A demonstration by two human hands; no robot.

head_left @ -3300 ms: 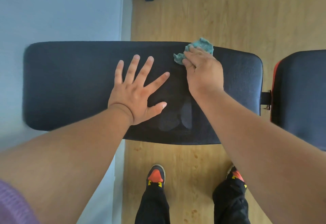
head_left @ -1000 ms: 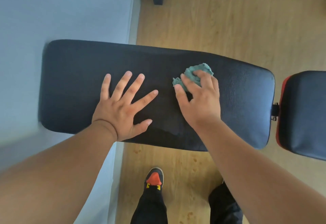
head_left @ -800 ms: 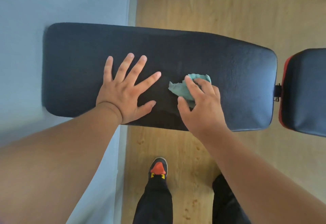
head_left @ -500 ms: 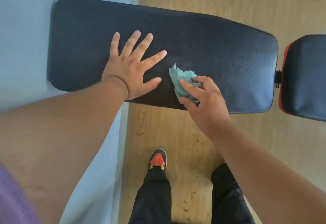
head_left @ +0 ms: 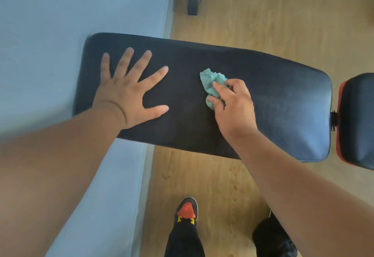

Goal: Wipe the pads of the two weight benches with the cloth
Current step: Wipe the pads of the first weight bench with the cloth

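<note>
Cloth [head_left: 210, 86], teal and bunched into a loose wad, lay on the long black bench pad [head_left: 283, 103], near its middle and a little toward the near edge. Your right hand [head_left: 232, 105] pinched it, thumb and curled fingers closed round the wad's right side, the free end poking out toward the far left. Your left hand [head_left: 129, 95] lay flat on the same pad, fingers spread wide, holding nothing, well apart from the cloth.

Handling, judged: the cloth looked soft, light and limp; it would crumple, not push, so a grip over the whole wad with the palm pressing down should have served better than a fingertip pinch. The pad's skin looked textured and slightly glossy, firm enough to lean on; whether it was damp could not be told.

A second pad [head_left: 358, 121], black with a red side, sat just beside the first at the right, joined by a small metal bracket [head_left: 334, 120]. Wooden floor [head_left: 263, 18] and a pale blue mat [head_left: 60, 24] lay below. No containers were in view.
</note>
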